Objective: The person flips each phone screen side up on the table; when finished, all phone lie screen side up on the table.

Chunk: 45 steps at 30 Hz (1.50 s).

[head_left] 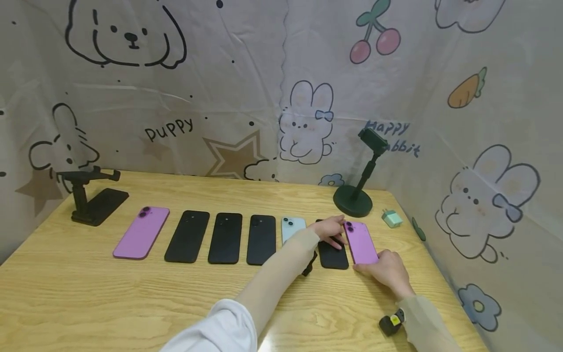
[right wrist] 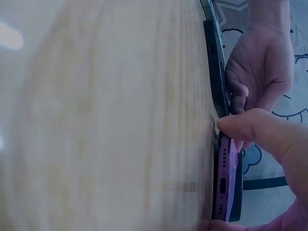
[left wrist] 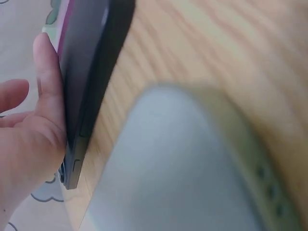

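At the right end of a row of phones, my right hand (head_left: 388, 270) grips the lower end of a pink phone (head_left: 362, 243). Its thumb is at one bottom corner and its fingers are at the other side, as the right wrist view shows. My left hand (head_left: 327, 230) reaches over a black phone (head_left: 333, 258), with its fingertips by the pink phone's upper left edge. Its fingers look fairly straight in the left wrist view. A light blue phone (head_left: 292, 225) lies left of that hand, partly hidden by the forearm; it looms blurred in the left wrist view.
Three black phones (head_left: 225, 238) and another pink phone (head_left: 141, 232) lie farther left on the wooden table (head_left: 132, 303). A black phone stand (head_left: 81, 198) is at the back left. Behind the right hand are a dark green stand (head_left: 353, 201) and a pale green charger (head_left: 392, 218).
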Tool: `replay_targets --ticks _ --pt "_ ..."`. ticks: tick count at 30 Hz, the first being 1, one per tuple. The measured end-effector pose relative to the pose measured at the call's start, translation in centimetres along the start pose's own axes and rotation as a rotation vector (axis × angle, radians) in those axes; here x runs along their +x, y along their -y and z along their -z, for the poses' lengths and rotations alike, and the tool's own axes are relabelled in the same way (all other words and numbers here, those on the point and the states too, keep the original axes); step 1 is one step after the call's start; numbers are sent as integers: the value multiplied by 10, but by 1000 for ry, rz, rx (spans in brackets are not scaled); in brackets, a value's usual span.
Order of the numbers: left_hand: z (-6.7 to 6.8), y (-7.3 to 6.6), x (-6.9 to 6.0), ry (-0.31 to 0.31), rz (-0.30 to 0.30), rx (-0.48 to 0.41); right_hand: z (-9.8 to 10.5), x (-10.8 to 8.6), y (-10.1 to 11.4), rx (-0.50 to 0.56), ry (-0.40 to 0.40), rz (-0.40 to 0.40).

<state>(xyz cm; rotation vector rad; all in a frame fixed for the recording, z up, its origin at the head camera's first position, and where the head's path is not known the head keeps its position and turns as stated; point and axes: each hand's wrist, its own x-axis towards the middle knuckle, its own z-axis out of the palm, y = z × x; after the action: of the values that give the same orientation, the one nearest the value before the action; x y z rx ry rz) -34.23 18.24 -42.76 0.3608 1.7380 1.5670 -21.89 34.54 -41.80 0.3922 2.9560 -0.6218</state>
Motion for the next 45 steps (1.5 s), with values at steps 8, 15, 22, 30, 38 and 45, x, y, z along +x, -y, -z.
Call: replay_targets --ticks 8,15,22,30,38,45 --pt "-4 -1 4 -51 -42 -96 -1 -2 -7 67 8 -40" --pt "13 62 119 -139 -157 -10 -1 -7 -10 157 16 -69" --pt "48 156 281 -177 -226 -77 -4 -10 -12 274 6 -99" --pt "20 79 146 -235 -234 -76 -4 -19 -15 466 3 -109" --pt "53 164 308 -204 -228 -159 -8 -21 -23 624 -15 -122" --pt "34 121 225 -173 -279 -193 -8 -22 -23 712 -18 -118"
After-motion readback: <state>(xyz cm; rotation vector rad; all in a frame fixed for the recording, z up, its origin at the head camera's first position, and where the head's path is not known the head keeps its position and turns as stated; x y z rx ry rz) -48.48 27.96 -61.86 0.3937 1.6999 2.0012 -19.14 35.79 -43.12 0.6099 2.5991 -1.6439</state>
